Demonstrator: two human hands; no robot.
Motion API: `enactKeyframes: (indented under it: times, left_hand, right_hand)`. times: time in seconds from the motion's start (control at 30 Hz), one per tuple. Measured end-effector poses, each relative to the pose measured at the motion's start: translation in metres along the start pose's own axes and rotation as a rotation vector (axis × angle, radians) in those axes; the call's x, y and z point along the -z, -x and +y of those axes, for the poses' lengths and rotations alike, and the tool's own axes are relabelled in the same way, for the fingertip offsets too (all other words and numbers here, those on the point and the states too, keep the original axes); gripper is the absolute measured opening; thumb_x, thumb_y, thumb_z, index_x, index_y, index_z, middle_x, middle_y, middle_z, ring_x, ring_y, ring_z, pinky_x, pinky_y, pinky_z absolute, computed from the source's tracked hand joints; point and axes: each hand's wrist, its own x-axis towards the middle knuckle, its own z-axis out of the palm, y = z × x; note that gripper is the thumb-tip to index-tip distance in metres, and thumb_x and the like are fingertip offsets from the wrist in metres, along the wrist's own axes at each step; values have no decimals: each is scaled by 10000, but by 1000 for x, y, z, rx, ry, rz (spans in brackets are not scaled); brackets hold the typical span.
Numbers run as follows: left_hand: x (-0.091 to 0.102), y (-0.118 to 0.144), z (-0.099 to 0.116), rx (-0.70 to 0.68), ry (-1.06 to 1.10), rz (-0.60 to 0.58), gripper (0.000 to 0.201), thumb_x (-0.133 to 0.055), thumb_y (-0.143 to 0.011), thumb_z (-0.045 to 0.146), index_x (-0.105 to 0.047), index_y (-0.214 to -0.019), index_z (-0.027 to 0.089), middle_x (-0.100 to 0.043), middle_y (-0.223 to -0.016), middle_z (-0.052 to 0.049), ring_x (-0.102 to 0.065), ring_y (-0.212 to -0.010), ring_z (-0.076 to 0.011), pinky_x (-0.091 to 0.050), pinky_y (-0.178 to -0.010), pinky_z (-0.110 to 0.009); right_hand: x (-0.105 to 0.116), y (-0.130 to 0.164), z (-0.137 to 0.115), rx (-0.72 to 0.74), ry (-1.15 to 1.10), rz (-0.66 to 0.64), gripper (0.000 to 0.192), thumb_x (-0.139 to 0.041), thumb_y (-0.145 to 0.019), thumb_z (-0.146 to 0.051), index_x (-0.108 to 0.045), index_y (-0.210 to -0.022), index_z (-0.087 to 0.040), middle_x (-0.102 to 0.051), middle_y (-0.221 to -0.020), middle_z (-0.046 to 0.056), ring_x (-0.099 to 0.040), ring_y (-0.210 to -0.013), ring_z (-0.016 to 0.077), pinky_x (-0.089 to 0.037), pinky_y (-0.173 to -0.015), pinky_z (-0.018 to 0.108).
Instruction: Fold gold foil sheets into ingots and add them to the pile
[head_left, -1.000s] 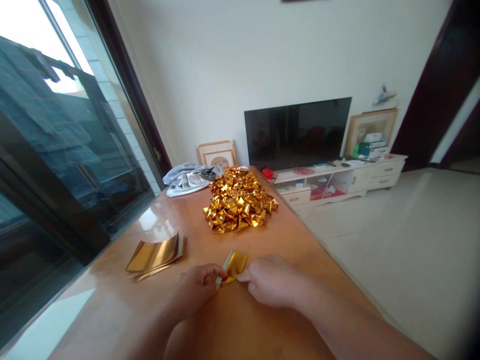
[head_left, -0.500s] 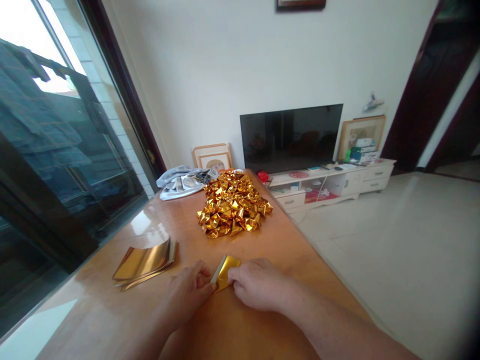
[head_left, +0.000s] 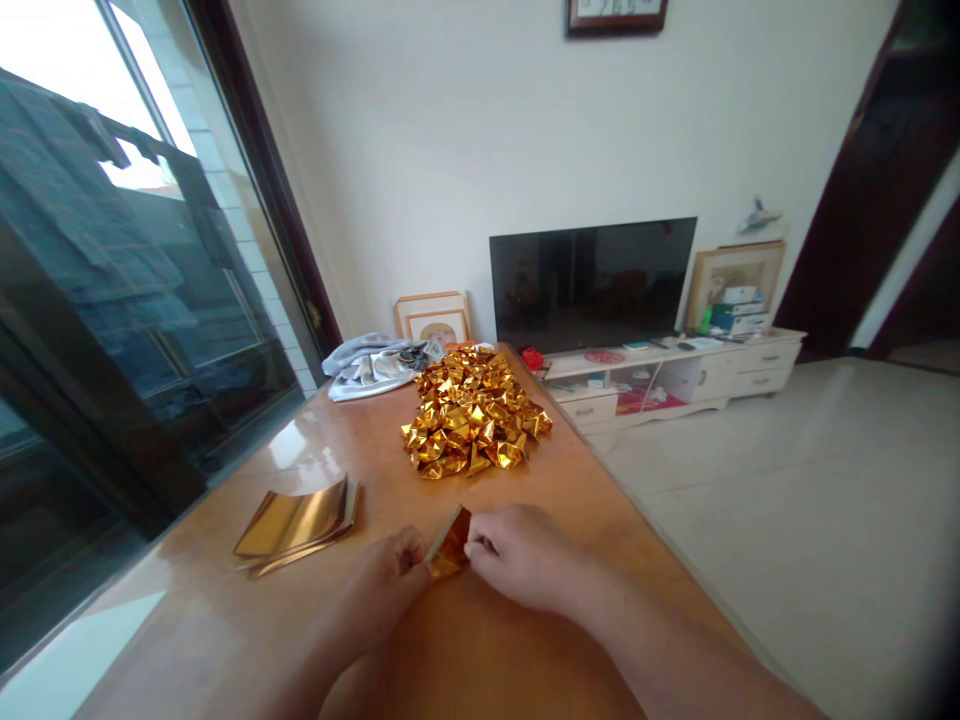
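Note:
Between my two hands is a small piece of gold foil paper (head_left: 451, 546), folded, with a pale strip along its left edge. My left hand (head_left: 394, 570) pinches its lower left side. Fingers curled, my right hand (head_left: 510, 550) grips its right side and hides part of it. To the left lies a stack of flat gold foil sheets (head_left: 300, 525), slightly curved. Beyond my hands a large heap of folded gold foil pieces (head_left: 476, 415) covers the middle of the far tabletop.
The wooden table (head_left: 525, 660) has its right edge beside my right forearm. Grey cloth (head_left: 371, 368) lies at its far left corner. Past the table stand a television (head_left: 592, 285) and a white cabinet (head_left: 716, 375). A glass door (head_left: 150, 260) is on the left.
The foil paper's bright right part has turned darker and more upright, and less of it shows. My right hand has shifted slightly. The whole view has moved a little.

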Motion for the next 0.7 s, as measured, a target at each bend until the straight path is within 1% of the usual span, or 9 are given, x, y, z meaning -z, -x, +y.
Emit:
enactKeyframes:
  times: [0.13, 0.2, 0.23, 0.3, 0.4, 0.47, 0.53, 0.6, 0.7]
  left_hand:
    - [3, 1, 3, 13, 144, -41, 119, -513, -756, 303, -463, -723, 201, -441, -643, 58, -422, -617, -123, -278, -561, -231]
    - [3, 1, 1, -8, 188, -81, 106, -505, -771, 297, -464, -758, 201, -446, -653, 61, -419, -616, -120, -281, -559, -231]
    - [3, 1, 0, -25, 202, -104, 99, -500, -781, 293, -465, -774, 201, -453, -659, 60, -423, -621, -120, -287, -562, -232]
    - [4, 2, 0, -58, 215, -151, 87, -494, -795, 284, -470, -796, 200, -474, -681, 55, -441, -641, -121, -308, -578, -232]
    - [9, 6, 5, -82, 228, -228, 83, -489, -803, 279, -488, -822, 198, -517, -724, 37, -477, -687, -130, -343, -611, -234]
    - [13, 9, 10, -98, 266, -293, 98, -472, -817, 271, -506, -867, 195, -557, -781, 19, -504, -724, -136, -369, -640, -240]
    - [15, 12, 14, -101, 277, -327, 103, -457, -824, 258, -505, -888, 193, -545, -763, 23, -492, -696, -130, -360, -621, -239]
    - [16, 12, 14, -99, 264, -336, 99, -450, -815, 232, -501, -889, 191, -530, -742, 28, -480, -674, -127, -346, -600, -237]
    - [13, 9, 7, -129, 239, -285, 123, -450, -760, 168, -489, -874, 193, -528, -744, 30, -486, -686, -128, -348, -614, -239]
  right_hand:
    - [5, -10, 8, -91, -152, 264, 184, -515, -918, -289, -621, -800, -197, -680, -836, 19, -579, -775, 144, -348, -648, 251]
    - [8, -13, 12, -114, -231, 314, 190, -507, -936, -306, -629, -844, -193, -680, -875, 31, -586, -823, 154, -387, -700, 257]
    - [9, -13, 14, -121, -272, 309, 204, -504, -945, -331, -641, -889, -192, -686, -905, 39, -594, -849, 162, -404, -725, 264]
    - [9, -13, 16, -118, -346, 257, 285, -517, -948, -421, -658, -1036, -190, -696, -1023, 68, -611, -942, 188, -435, -791, 289]
    - [8, -11, 15, -73, -387, 97, 564, -578, -888, -578, -599, -1292, -185, -634, -1284, 128, -576, -1158, 258, -435, -939, 361]
    - [5, -9, 14, -35, -369, -21, 680, -622, -839, -620, -578, -1352, -176, -600, -1349, 154, -558, -1206, 290, -426, -974, 387]
    - [0, -8, 13, -14, -361, -109, 633, -659, -826, -573, -622, -1311, -169, -663, -1250, 144, -617, -1093, 274, -462, -893, 352]
    - [-6, -8, 13, -12, -383, -178, 455, -661, -845, -463, -691, -1193, -173, -731, -1035, 89, -656, -874, 213, -468, -730, 280]
    - [-15, -7, 15, -22, -421, -248, 227, -628, -856, -321, -740, -997, -183, -723, -821, 17, -609, -678, 140, -399, -591, 218]
